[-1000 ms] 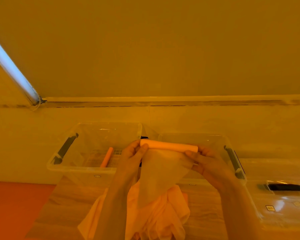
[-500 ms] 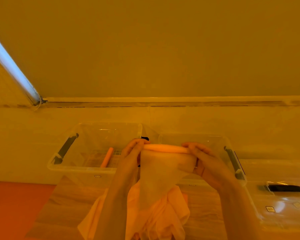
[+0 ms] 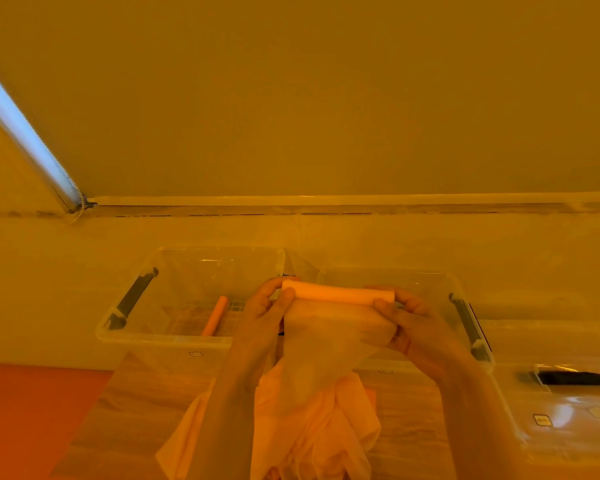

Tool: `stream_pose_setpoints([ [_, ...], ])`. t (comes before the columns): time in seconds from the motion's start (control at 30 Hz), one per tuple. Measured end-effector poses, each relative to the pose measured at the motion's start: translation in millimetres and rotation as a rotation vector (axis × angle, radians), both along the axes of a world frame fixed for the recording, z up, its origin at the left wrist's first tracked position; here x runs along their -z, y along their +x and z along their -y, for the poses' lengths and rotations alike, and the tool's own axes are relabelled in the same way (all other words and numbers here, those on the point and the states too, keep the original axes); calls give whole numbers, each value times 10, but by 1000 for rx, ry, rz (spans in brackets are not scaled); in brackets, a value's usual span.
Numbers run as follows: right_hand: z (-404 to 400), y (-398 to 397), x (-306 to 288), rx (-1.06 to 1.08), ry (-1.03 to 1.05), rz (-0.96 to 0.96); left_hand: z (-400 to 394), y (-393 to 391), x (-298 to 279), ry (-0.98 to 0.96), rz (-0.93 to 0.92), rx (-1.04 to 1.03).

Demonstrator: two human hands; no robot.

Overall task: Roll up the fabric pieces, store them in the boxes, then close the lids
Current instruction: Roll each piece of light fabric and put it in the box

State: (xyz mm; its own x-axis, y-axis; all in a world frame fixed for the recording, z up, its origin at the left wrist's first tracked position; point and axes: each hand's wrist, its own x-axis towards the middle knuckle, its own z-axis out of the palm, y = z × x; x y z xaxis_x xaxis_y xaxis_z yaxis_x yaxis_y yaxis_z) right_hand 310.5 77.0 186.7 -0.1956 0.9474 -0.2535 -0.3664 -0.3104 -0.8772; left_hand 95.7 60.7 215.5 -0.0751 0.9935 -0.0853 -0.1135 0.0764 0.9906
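I hold a partly rolled piece of thin pale fabric [image 3: 336, 296] up in front of two clear boxes. My left hand [image 3: 269, 306] pinches the left end of the roll and my right hand [image 3: 407, 317] grips its right end. The unrolled tail hangs down to a heap of orange fabric [image 3: 312, 431] on the wooden table. The left box [image 3: 174, 337] stands open and holds one thin rolled orange piece [image 3: 215, 315]. The right box [image 3: 426, 278] is open too, its inside mostly hidden by my hands.
A clear lid with a black clasp [image 3: 561, 393] lies on the table at the right. Dark handles sit on the outer ends of both boxes. An orange surface [image 3: 32, 417] lies at the lower left. A pale wall rises behind the boxes.
My fingers have turned the roll over once more, so the roll is a little thicker and the hanging tail slightly shorter. The boxes have not moved.
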Motion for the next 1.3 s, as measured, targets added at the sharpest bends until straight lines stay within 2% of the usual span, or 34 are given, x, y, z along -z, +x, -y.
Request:
stream_pose_setpoints([
  [0.23,-12,10,-6,26,-17,-56,-53,-6,24,-78,91,-64],
  [0.43,-28,-3,21,34,-7,-9,-42,-22,54,10,-90,-78],
  [0.6,-27,17,20,-4,27,61,-49,-45,57,-37,-16,-47],
  [0.77,-20,39,31,5,15,33,-35,-42,54,-33,-61,-12],
  [0.93,-3,10,13,14,1,55,-28,-27,53,-27,31,27],
  [1.13,13,12,-4,24,-3,-25,-109,-41,93,-107,70,-62],
  [1.3,7,-23,3,43,3,4,-40,-31,89,-19,-26,-59],
])
